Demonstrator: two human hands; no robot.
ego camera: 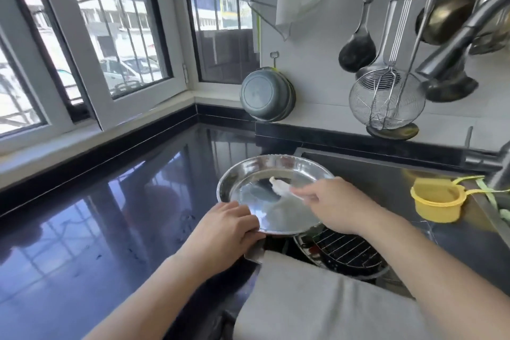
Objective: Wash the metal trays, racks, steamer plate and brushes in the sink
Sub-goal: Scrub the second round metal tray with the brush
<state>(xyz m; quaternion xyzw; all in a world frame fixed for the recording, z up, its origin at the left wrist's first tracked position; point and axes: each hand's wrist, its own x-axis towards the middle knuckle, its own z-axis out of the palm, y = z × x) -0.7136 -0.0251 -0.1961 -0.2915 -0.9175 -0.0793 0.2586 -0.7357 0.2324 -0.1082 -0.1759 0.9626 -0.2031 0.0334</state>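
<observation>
Left hand [226,225] grip on round tray [278,218] rim; right hand [336,204] grip pinches brush [278,186]; glossy black counter [110,215], windows [116,22].

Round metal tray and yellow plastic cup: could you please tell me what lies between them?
In the head view, only the right hand and bare dark sink surface lie between tray and cup.

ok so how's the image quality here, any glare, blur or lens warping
Head view: daylight from the windows glares off the glossy black counter; the brush in the right hand is motion-blurred over the round metal tray; wide-angle distortion bends the window frames and hanging ladles.
</observation>
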